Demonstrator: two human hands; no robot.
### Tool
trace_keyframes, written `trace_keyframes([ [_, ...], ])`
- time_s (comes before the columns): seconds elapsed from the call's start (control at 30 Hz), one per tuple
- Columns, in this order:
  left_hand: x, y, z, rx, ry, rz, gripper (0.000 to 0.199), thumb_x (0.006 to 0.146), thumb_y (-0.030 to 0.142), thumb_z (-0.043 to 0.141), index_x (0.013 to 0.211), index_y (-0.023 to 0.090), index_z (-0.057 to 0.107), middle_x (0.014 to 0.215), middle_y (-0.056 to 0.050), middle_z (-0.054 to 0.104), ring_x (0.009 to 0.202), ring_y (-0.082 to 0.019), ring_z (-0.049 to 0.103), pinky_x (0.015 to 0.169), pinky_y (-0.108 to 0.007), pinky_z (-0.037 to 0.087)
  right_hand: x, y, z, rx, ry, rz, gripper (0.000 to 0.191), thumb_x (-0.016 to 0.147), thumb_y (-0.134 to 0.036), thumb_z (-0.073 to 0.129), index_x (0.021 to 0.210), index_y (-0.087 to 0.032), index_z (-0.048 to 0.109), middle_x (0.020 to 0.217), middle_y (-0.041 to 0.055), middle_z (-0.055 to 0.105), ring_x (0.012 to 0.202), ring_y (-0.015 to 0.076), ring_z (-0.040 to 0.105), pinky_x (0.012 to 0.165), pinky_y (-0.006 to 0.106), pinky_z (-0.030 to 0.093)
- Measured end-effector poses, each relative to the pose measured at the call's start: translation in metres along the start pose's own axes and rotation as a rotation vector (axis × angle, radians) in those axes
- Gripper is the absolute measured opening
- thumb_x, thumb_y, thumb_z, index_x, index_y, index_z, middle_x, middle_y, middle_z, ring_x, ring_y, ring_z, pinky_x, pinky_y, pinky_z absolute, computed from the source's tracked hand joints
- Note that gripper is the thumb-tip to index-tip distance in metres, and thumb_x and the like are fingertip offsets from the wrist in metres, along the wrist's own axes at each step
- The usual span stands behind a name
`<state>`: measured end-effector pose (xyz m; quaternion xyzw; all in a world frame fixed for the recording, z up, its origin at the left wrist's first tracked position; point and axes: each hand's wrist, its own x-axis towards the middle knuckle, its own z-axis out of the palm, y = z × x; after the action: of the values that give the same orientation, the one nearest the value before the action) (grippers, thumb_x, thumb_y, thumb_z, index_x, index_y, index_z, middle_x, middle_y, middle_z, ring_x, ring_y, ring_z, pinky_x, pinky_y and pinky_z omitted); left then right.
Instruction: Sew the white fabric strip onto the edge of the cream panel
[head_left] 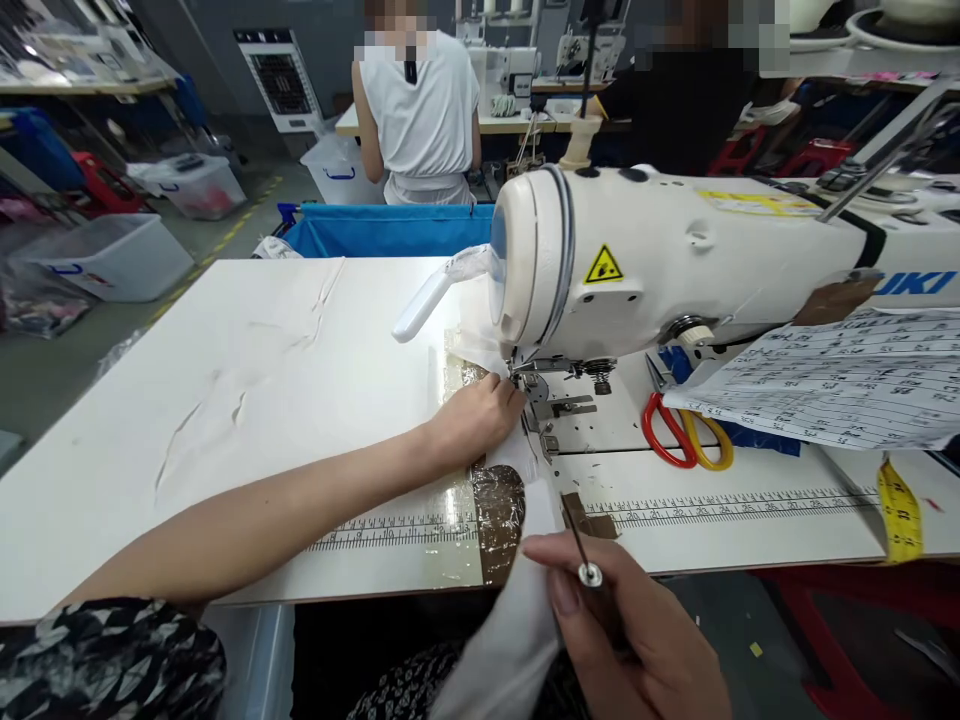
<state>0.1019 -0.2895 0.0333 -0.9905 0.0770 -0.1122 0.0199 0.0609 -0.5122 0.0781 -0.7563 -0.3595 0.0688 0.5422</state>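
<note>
White fabric (517, 600) runs in a narrow strip from the presser foot of a white sewing machine (645, 260) over the table's front edge toward my lap. Close beside the needle area, my left hand (484, 415) is closed, its fingertips pinching the fabric. My right hand (637, 630) is nearer to me, at the front edge. It grips an awl (590, 574), whose thin metal shaft points up toward the machine. The thumb and forefinger of that hand also meet the fabric's edge. My fingers hide part of the awl's handle.
Red-and-yellow-handled scissors (679, 435) lie right of the needle, beside a hanging written sheet (840, 380). A yellow measuring tape (900, 510) drapes at the front right. A blue cloth bin (390, 232) stands behind the white table (247, 400). Two people sit beyond.
</note>
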Motion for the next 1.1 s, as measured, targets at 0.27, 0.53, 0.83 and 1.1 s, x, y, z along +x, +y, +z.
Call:
trace_keyframes([
  [0.27,-0.001,-0.023,0.013,-0.077,0.154,-0.018,0.016,0.097,0.015,0.049,0.091,0.012,0.063,0.093,-0.010,0.066,0.083,-0.019,0.062,0.065,-0.030,0.056,0.007,0.032,0.009,-0.117,-0.116,-0.293,0.031,0.100,-0.019,0.036,0.127,-0.022,0.051,0.102,0.0046,0.075,0.082,0.0154,0.073,0.071,0.022,0.057],
  [0.53,-0.005,-0.034,0.023,-0.472,0.339,0.012,0.013,0.095,0.021,0.054,0.088,0.018,0.064,0.094,-0.006,0.068,0.089,-0.016,0.065,0.077,-0.031,0.056,0.034,0.069,0.013,-0.669,0.140,-0.178,0.030,0.103,-0.023,0.033,0.118,-0.011,0.056,0.087,0.0077,0.077,0.064,0.0191,0.073,0.048,0.026,0.050],
  [0.83,-0.002,-0.038,0.020,-0.640,0.255,-0.106,0.020,0.095,0.031,0.054,0.085,0.021,0.068,0.093,-0.006,0.070,0.088,-0.018,0.067,0.078,-0.033,0.057,0.055,0.079,0.028,-0.722,0.187,-0.262,0.031,0.101,-0.014,0.036,0.110,-0.010,0.065,0.081,0.0050,0.075,0.063,0.0146,0.070,0.050,0.025,0.044],
  [1.1,-0.001,-0.037,0.020,-0.664,0.249,-0.124,0.019,0.094,0.034,0.056,0.085,0.020,0.066,0.092,-0.006,0.070,0.088,-0.018,0.066,0.077,-0.032,0.056,0.059,0.079,0.028,-0.715,0.177,-0.275,0.030,0.101,-0.015,0.036,0.109,-0.011,0.065,0.083,0.0045,0.076,0.063,0.0132,0.069,0.048,0.024,0.043],
])
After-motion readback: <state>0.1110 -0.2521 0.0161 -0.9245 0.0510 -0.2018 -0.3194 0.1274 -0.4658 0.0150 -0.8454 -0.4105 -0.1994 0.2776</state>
